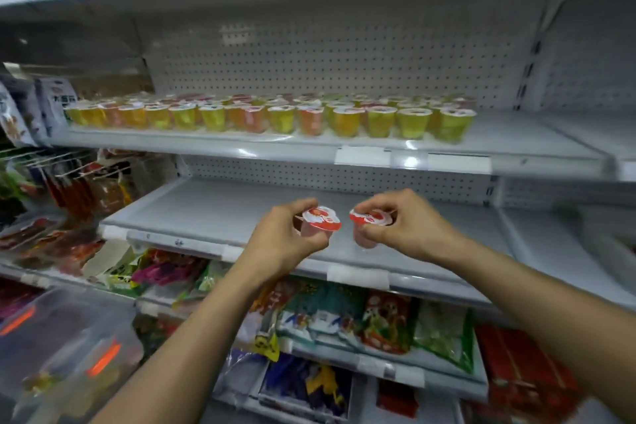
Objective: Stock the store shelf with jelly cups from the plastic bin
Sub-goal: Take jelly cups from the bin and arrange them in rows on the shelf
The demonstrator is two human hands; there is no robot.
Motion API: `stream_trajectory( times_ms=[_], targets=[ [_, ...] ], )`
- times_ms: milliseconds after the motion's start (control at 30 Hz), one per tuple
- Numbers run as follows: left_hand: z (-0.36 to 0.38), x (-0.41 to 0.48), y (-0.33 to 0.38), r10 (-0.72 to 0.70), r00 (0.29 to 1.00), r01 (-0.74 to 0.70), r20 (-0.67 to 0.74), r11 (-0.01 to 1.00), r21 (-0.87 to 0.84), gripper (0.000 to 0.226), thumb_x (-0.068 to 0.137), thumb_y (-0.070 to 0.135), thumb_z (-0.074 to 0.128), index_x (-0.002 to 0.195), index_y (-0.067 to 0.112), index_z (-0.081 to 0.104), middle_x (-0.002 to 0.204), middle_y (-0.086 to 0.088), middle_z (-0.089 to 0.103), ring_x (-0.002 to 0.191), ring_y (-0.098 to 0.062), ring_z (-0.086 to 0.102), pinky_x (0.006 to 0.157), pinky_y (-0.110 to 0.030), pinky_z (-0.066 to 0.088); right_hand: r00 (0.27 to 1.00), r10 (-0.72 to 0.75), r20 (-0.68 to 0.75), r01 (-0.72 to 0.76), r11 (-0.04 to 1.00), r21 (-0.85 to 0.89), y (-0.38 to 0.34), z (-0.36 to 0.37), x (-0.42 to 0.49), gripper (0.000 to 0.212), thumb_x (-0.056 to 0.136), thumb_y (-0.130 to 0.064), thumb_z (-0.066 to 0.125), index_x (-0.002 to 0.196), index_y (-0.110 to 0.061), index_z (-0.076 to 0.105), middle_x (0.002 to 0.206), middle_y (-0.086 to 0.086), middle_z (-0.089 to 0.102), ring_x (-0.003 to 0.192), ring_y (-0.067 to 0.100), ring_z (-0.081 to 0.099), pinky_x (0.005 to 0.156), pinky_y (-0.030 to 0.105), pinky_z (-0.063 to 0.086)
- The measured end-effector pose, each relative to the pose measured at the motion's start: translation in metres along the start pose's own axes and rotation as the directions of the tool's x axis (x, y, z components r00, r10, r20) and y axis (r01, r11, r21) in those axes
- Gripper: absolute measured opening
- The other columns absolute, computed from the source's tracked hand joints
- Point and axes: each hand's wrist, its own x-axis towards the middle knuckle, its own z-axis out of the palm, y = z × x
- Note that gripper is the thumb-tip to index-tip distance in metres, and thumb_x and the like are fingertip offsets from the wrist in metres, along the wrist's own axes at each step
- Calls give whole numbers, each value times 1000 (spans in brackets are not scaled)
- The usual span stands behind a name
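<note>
My left hand [285,241] grips a pink jelly cup [321,218] with a red-and-white lid. Beside it, my right hand [406,227] pinches a second pink jelly cup [370,218] by its rim. Both cups hang upright above the front of a bare white shelf [213,213]. One shelf up [516,138], several rows of yellow, green and orange jelly cups [275,115] stand from the left end to about two thirds across. The clear plastic bin [69,348] with orange latches sits blurred at the lower left.
Snack bags [344,317] fill the shelf below my hands, and more packets [55,244] lie at the left. Bags hang on hooks [69,175] at the left. A pegboard back panel [344,55] stands behind the shelves. The upper shelf's right end holds nothing.
</note>
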Motion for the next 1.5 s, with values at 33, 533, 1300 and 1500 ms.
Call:
stream_trajectory(
  times_ms=[33,533,1300,1500],
  targets=[
    [6,3,16,22,1000,-22,2,1000,0,56,77,28,78,131,26,60,92,13,68,84,4,63,71,-6,46,1000,-2,-15,2,1000,-3,3,-18,-7,18,76,-23,74,95,-23,76,92,-20,67,88,1,61,75,19,44],
    [56,99,155,262,965,-262,-8,960,-97,52,81,18,73,131,15,61,73,14,61,60,5,55,59,-7,41,927,15,-374,16,997,80,57,-181,14,17,80,-18,77,96,-16,74,92,-4,71,84,6,62,81,23,47],
    [92,234,170,318,948,-315,-22,927,-206,62,79,27,80,134,13,57,110,-1,70,93,-7,68,92,-28,54,920,175,-350,-231,965,-125,153,-213,145,28,74,-49,75,85,-25,67,104,1,68,85,13,67,78,32,57],
    [97,235,176,318,947,-320,-46,918,-235,67,73,32,85,132,21,54,106,-1,65,94,-15,67,88,-36,56,879,-59,-474,-49,976,-211,126,-224,128,18,89,-51,54,94,-39,67,102,-13,65,108,4,54,92,32,44]
  ],
)
